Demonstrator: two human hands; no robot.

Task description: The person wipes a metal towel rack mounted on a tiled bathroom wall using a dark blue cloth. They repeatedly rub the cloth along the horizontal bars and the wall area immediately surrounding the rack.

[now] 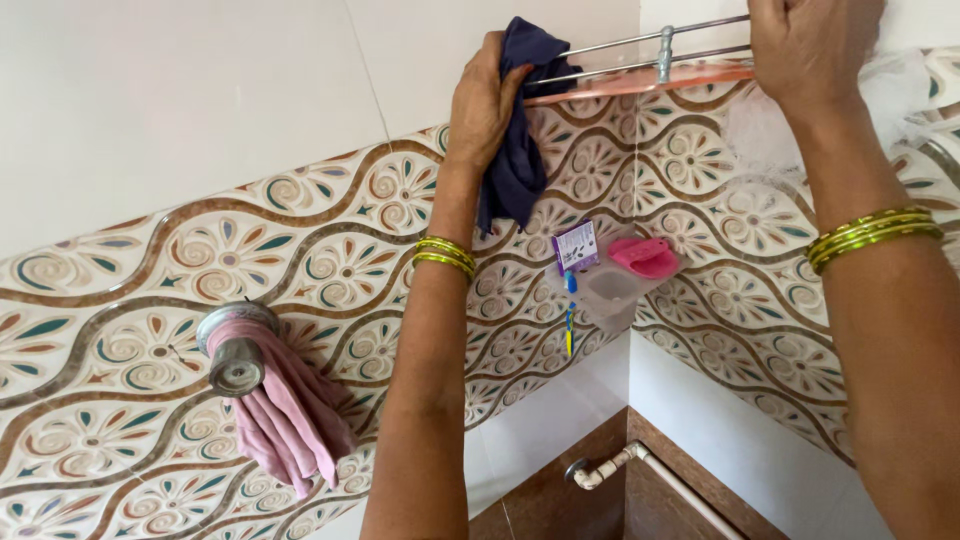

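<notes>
Both hands up: left grip (487, 95) clenched round dark blue cloth (520, 150) (draped below), right grip (812, 45) clasping rack rail (650, 40)

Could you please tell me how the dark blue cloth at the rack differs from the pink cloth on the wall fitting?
The dark blue cloth is navy and held against the metal rack by the left hand; the pink cloth is pale pink and no hand touches it. The blue one hangs high near the corner, while the pink one hangs lower, draped from a round metal fitting. Both hang limp against the patterned tiles.
</notes>
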